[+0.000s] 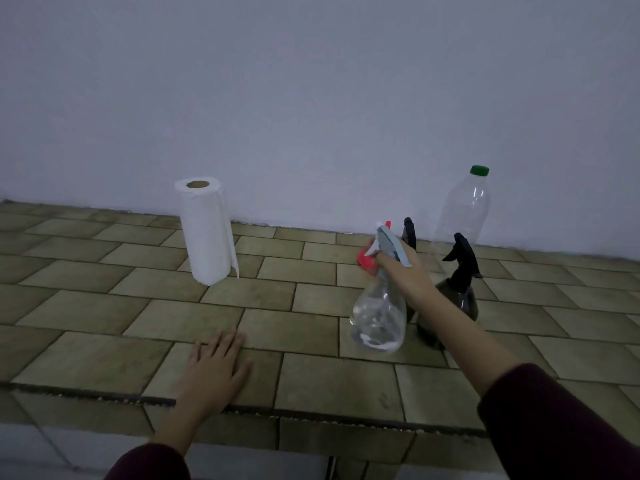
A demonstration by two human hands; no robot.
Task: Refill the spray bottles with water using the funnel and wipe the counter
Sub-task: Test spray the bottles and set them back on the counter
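At lower left of centre, the left hand (220,368) lies flat on the tiled counter (104,306), palm down, fingers straight and slightly spread, holding nothing. Above it, left of centre, a paper towel roll (207,232) stands upright on the counter near the wall (311,81), a loose sheet end hanging down its right side.

Right of centre, the right hand (403,271) reaches in from the lower right, its dark maroon sleeve (554,420) filling that corner. Its fingers are curled round the neck of a clear spray bottle (379,317), just under the pale grey-blue trigger head. The bottle is tilted, head toward the wall and rounded base toward the viewer; whether the base touches the tiles cannot be told. Its body is transparent with what looks like a little water and white glints near the bottom.

Just behind the hand, something red (367,259) sits on the counter, mostly hidden; it may be the funnel, but its shape is not clear. To the right, a dark smoky spray bottle (459,292) with a black trigger head stands upright, and a second black trigger head (409,232) shows above the wrist, its body hidden. At the wall, a clear plastic bottle (464,213) with a green cap stands upright and looks empty.
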